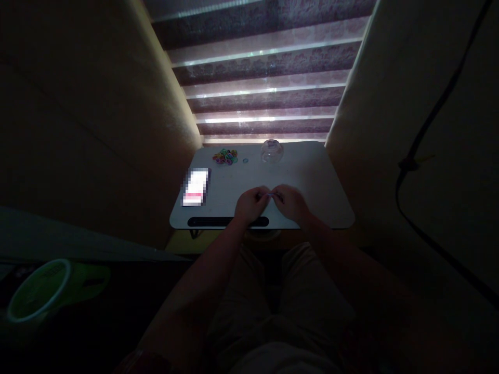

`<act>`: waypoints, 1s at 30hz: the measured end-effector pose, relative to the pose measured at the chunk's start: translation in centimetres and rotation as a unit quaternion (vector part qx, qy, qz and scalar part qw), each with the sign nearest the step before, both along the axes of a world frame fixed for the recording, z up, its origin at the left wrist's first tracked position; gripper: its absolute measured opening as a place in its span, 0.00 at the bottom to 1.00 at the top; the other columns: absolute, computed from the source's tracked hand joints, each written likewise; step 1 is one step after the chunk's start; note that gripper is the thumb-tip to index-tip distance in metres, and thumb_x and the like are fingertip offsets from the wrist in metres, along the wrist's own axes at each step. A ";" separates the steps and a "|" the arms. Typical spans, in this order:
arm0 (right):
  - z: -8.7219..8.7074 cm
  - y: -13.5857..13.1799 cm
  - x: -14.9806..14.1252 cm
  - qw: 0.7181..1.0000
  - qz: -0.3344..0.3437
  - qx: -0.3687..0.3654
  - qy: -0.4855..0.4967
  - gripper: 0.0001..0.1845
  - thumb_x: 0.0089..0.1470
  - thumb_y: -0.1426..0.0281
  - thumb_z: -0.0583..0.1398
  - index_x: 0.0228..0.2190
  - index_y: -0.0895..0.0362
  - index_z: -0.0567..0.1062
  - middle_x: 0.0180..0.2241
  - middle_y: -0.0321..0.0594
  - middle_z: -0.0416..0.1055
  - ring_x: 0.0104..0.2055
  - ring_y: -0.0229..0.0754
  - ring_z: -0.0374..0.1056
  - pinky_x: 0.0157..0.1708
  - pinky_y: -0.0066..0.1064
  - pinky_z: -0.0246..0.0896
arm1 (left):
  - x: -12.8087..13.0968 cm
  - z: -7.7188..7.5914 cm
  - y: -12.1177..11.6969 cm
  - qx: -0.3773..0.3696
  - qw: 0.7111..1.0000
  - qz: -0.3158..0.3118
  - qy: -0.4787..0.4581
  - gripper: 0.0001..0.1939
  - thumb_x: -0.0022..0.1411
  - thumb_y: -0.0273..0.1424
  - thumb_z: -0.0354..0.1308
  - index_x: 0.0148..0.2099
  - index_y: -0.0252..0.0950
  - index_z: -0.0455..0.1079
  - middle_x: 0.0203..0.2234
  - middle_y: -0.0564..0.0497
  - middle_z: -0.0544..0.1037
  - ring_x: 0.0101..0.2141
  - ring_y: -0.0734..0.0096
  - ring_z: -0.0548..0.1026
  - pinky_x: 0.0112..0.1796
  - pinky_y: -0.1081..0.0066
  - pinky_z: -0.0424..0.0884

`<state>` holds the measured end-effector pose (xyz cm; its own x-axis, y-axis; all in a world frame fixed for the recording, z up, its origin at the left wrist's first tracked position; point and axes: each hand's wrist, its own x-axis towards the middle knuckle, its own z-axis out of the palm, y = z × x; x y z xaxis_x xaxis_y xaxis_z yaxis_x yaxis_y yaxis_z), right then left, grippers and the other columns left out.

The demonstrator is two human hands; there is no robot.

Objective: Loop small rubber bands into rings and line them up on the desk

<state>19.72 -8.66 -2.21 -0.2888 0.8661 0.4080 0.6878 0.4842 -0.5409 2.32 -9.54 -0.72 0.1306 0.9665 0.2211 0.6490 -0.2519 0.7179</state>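
Note:
My left hand [251, 204] and my right hand [290, 201] meet over the front of the small white table [312, 182]. Between their pinched fingertips a thin bluish elastic band [270, 195] is visible, partly covered by the fingers. Beyond my left hand lies a heap of colourful elastic bands [225, 157], with one pale blue band [245, 160] apart on its right. A clear round jar [272, 151] stands near the back edge, beyond my hands.
A phone [196, 186] with a lit, blurred screen lies at the table's left. A dark slot [210, 222] runs along the front edge. Window blinds [265, 93] hang behind the table. A green basket [39, 291] is at lower left, and a dark cable [409, 163] hangs at right.

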 end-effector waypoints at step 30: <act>0.5 -0.3 0.0 1.000 -0.002 -0.004 0.016 0.05 0.54 0.68 0.58 0.30 0.54 0.73 0.27 0.38 0.69 0.30 0.40 0.62 0.32 0.31 0.54 | -0.1 0.0 -0.3 0.006 0.998 -0.050 -0.034 0.11 0.59 0.35 0.58 0.43 0.39 0.75 0.33 0.52 0.80 0.31 0.72 0.74 0.35 0.72 0.69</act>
<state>19.77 -8.92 -1.76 -0.2733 0.8704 0.4095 0.6721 0.4773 -0.5661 2.22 -9.87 -0.73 0.2104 0.9467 0.2440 0.5695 -0.3216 0.7565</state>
